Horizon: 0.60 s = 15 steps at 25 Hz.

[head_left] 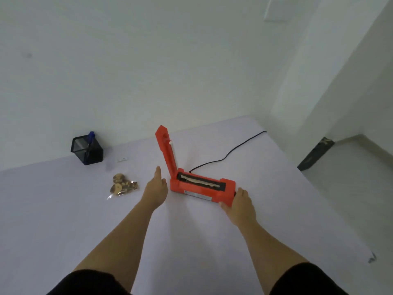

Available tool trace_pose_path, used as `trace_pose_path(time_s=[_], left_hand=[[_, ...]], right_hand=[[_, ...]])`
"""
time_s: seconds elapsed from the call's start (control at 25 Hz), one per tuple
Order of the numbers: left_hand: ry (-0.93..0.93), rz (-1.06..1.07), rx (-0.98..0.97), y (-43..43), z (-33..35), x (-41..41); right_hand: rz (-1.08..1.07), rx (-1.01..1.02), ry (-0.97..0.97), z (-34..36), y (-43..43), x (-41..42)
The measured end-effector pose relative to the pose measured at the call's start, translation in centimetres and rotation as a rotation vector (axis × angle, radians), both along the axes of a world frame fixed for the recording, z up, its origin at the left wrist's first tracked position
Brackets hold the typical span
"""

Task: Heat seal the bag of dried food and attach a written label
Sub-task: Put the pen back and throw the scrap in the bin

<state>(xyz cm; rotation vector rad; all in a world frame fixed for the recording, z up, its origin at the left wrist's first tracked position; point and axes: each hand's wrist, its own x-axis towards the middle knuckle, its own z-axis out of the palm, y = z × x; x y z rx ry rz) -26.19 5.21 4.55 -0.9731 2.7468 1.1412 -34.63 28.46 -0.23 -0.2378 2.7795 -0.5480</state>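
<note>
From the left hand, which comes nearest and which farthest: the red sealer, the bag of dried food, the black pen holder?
1. Red sealer: just right of the left hand, nearly touching.
2. Bag of dried food: a little way to its left on the table.
3. Black pen holder: farthest, back left by the wall.

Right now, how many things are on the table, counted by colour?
Red: 1, the heat sealer, lid up
Black: 2, the pen holder and the cord
Blue: 1, the pen
Brown: 1, the bag of dried food
White: 1, a small label
Total: 6
</note>
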Motion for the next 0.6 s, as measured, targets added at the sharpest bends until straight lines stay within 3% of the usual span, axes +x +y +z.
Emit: trace_pose_path(time_s=[0.36, 0.6], left_hand=[[0.126, -0.086, 0.062, -0.5, -2.2, -5.1], [0.174, 0.156, 0.080, -3.9, -3.8, -12.0]], right_hand=[[0.060, -0.188, -0.052, -1.6, -2.0, -8.2], [0.037, -0.366, -0.041, -2.4, -7.4, -17.2]])
